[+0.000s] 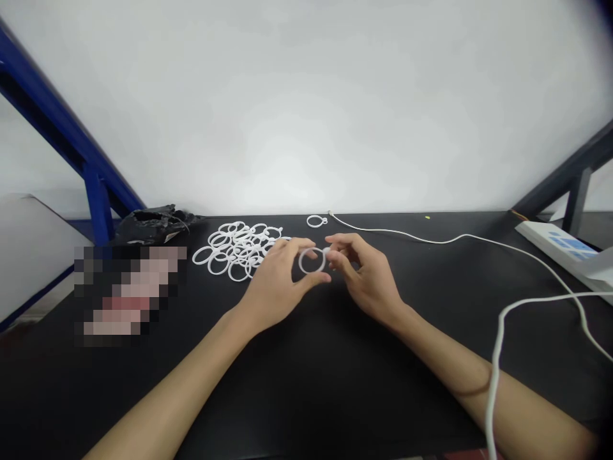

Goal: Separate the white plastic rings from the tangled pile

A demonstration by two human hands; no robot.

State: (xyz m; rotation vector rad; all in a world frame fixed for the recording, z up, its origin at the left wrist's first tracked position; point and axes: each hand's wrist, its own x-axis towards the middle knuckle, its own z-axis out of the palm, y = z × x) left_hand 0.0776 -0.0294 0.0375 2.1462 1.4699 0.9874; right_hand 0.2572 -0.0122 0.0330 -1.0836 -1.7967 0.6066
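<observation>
A white plastic curtain ring with a small eyelet is held upright between my two hands, above the black table. My left hand curves around the ring's left side, fingers at its top and thumb at its lower edge. With thumb and forefinger, my right hand pinches the eyelet end, and the fingertips partly cover it. Just beyond my left hand lies a loose pile of similar white rings. A single white ring with an eyelet rests farther back.
A white cable runs across the back to the right, and another stretch loops over my right forearm. A white device with blue markings sits at the right. Crumpled black plastic lies back left, near a blue frame. A pixelated patch covers something at left.
</observation>
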